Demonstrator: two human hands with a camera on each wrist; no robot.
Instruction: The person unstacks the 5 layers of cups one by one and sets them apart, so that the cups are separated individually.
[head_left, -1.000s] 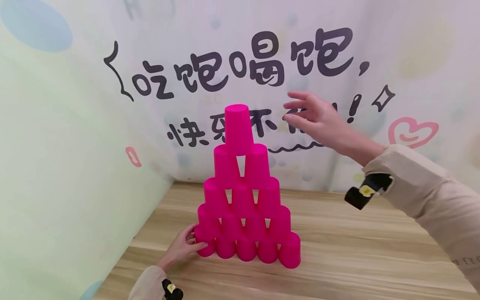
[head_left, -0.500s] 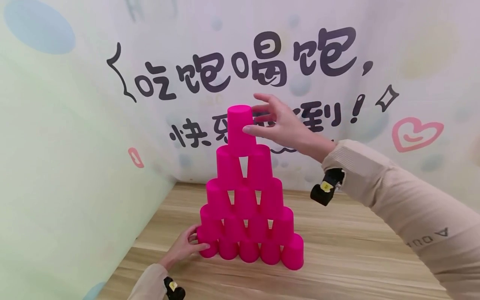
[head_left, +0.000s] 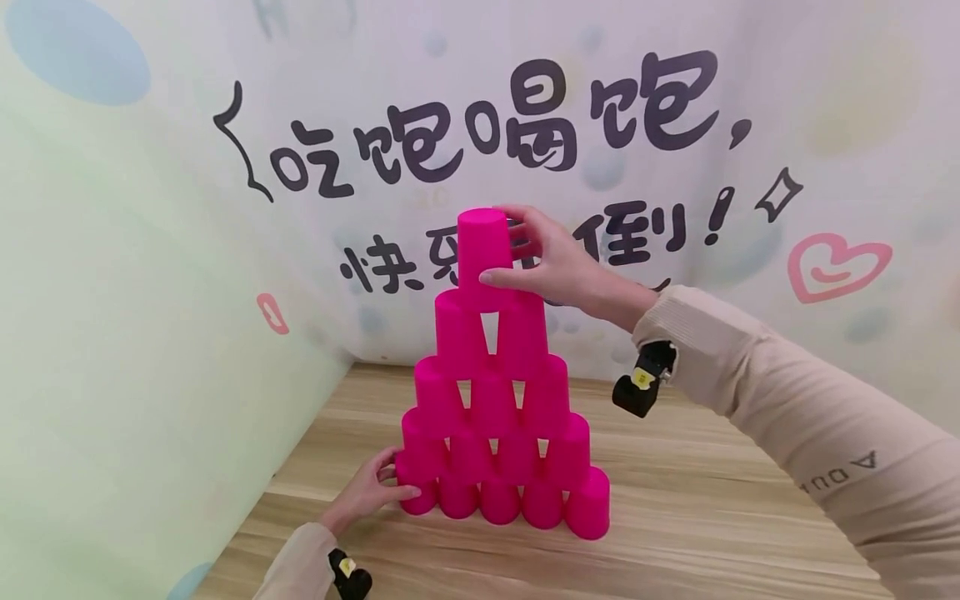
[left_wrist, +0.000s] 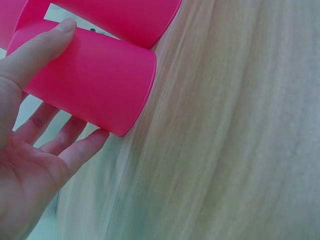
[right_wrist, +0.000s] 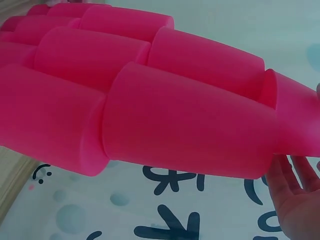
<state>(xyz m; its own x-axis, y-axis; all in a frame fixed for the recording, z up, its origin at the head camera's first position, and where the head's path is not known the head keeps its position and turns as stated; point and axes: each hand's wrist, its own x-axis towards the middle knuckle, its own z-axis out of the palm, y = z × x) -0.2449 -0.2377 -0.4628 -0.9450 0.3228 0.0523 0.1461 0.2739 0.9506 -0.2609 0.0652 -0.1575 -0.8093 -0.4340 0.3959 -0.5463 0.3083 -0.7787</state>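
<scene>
A pyramid of upside-down pink cups stands on the wooden table in the head view, narrowing to one cup at its peak. My right hand (head_left: 555, 262) grips that top cup (head_left: 480, 242) from the right, thumb on its near side and fingers behind. In the right wrist view, part of the right hand (right_wrist: 297, 205) shows beside the top cup (right_wrist: 299, 117) at the edge. Down at the base, my left hand (head_left: 366, 493) holds the leftmost bottom cup (head_left: 426, 497). The left wrist view shows the thumb on that cup (left_wrist: 100, 80) and fingers along its opposite side.
Behind the table (head_left: 712, 475) hangs a pale backdrop (head_left: 465, 50) with large dark lettering and a pink heart outline. A pale green wall panel (head_left: 135, 333) runs along the left. Black wrist cameras sit below both sleeves.
The right hand has moved left from beside the pyramid to the top cup and now grips it. My left hand stays on the bottom cup, and the stack keeps its shape.
</scene>
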